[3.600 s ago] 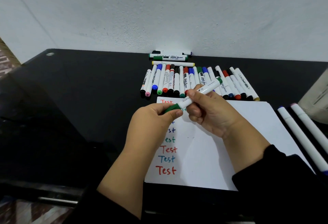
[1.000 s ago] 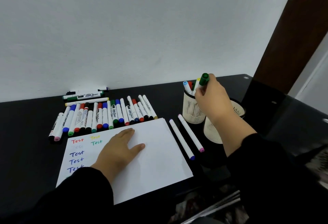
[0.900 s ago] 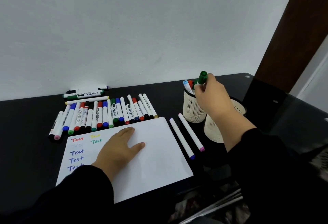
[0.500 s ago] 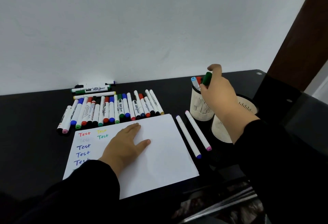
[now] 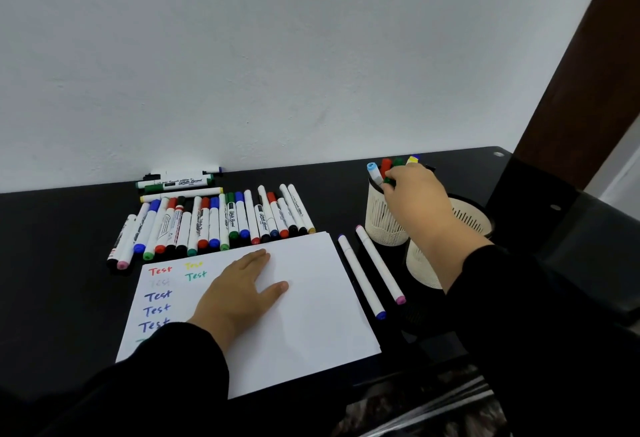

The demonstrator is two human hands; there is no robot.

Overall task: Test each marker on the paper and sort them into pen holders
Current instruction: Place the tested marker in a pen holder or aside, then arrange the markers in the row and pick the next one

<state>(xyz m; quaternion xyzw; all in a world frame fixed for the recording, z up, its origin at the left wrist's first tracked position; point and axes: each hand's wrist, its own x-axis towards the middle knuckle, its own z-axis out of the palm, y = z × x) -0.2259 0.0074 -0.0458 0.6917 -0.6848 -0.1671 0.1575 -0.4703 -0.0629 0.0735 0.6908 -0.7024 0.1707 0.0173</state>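
Since before, green marker point(image 5: 389, 180) sits lower in holder point(image 5: 381, 218).

Worktop point(image 5: 69, 229) black. Paper point(image 5: 311, 298) white, lettered "Test" in red, yellow, green, blue. Holders point(image 5: 382, 218) cream, slotted. Markers point(image 5: 214, 222) white-bodied; caps red, blue, green, black, pink. Sleeves point(image 5: 519, 298) black.

The paper point(image 5: 311, 298) is pressed flat by the left hand point(image 5: 239, 293). A green marker point(image 5: 389, 178) is gripped by the right hand point(image 5: 412, 194) inside the far pen holder point(image 5: 379, 218).

Glossy black table point(image 5: 69, 298), matt paper point(image 5: 311, 315)
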